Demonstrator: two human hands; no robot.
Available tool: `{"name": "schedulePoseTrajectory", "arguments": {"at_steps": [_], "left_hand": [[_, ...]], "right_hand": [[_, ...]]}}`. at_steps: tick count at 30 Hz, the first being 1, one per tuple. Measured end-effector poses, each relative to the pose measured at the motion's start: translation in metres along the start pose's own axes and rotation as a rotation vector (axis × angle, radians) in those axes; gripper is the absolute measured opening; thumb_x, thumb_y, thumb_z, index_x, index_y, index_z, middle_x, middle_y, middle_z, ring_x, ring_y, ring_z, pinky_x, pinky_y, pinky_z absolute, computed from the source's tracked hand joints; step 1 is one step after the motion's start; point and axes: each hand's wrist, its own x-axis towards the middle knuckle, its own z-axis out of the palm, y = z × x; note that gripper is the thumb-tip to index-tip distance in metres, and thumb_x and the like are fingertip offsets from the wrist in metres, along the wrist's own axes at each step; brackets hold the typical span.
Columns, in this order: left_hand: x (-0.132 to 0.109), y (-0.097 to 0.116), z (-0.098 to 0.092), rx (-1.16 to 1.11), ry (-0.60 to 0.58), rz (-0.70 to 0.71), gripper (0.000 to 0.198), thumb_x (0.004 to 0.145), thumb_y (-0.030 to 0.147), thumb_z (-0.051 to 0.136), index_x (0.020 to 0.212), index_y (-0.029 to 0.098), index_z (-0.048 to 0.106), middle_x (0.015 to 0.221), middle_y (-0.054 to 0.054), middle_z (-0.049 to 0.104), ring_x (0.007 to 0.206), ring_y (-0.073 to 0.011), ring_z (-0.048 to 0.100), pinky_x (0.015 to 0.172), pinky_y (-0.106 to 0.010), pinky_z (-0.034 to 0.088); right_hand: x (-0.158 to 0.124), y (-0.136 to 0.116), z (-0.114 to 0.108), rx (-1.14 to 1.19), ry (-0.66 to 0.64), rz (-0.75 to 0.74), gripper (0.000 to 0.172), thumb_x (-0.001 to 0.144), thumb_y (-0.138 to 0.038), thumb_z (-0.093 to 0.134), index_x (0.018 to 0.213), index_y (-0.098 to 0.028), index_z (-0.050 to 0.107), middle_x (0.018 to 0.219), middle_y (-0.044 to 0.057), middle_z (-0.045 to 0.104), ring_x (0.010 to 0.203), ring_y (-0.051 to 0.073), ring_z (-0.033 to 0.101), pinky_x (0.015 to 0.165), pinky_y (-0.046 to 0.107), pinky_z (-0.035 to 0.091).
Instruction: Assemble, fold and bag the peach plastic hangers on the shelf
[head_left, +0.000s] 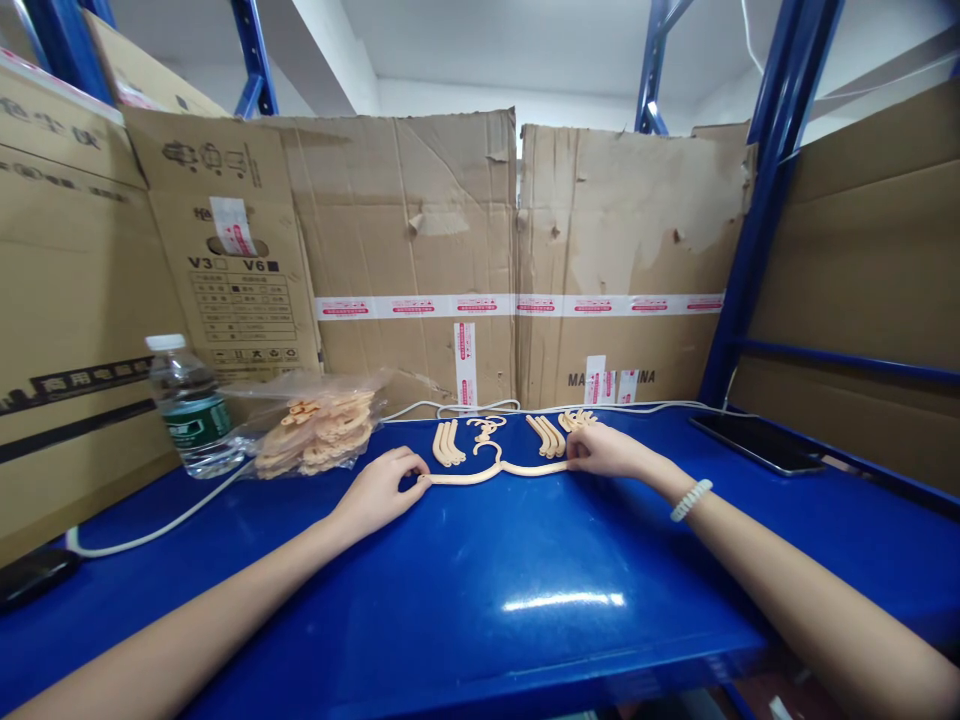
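Note:
A beige hanger-shaped piece (469, 479) with a curved hook at its middle lies across the blue tabletop. My left hand (384, 488) pinches its left end between thumb and fingers. At its right end, my right hand (600, 450) has its fingers closed on the tip. Behind it sit a left group of curved beige arms (448, 444), some small hooks (486, 430) and a right group of curved arms (545, 437). More small beige pieces (576, 419) lie just behind my right hand, which partly hides them.
A clear bag of beige pieces (319, 430) and a water bottle (193, 415) stand at the left. A phone (757, 444) lies at the right, a black object (36, 577) at the left edge. A white cable (169, 527) runs along the table; cardboard (405, 240) walls the back.

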Motion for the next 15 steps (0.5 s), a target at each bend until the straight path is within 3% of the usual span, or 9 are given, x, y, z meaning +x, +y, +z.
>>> {"name": "schedulePoseTrajectory", "arguments": {"at_steps": [12, 15], "left_hand": [[0.0002, 0.0006, 0.0006, -0.033, 0.025, -0.023, 0.019, 0.083, 0.030, 0.052, 0.088, 0.018, 0.065, 0.086, -0.005, 0.064, 0.079, -0.0199, 0.060, 0.074, -0.033, 0.047], [0.0004, 0.0003, 0.0012, -0.043, 0.040, -0.047, 0.017, 0.081, 0.029, 0.052, 0.087, 0.018, 0.064, 0.085, -0.004, 0.065, 0.076, -0.0189, 0.060, 0.072, -0.031, 0.048]], "right_hand": [[-0.0014, 0.0037, -0.0030, -0.045, 0.021, 0.059, 0.017, 0.074, -0.029, 0.064, 0.084, -0.015, 0.064, 0.079, 0.007, 0.067, 0.071, 0.019, 0.061, 0.055, 0.024, 0.037], [-0.0027, 0.0070, -0.0053, -0.036, -0.024, 0.067, 0.011, 0.072, -0.026, 0.063, 0.076, -0.016, 0.062, 0.077, 0.006, 0.066, 0.071, 0.019, 0.061, 0.054, 0.024, 0.037]]}}
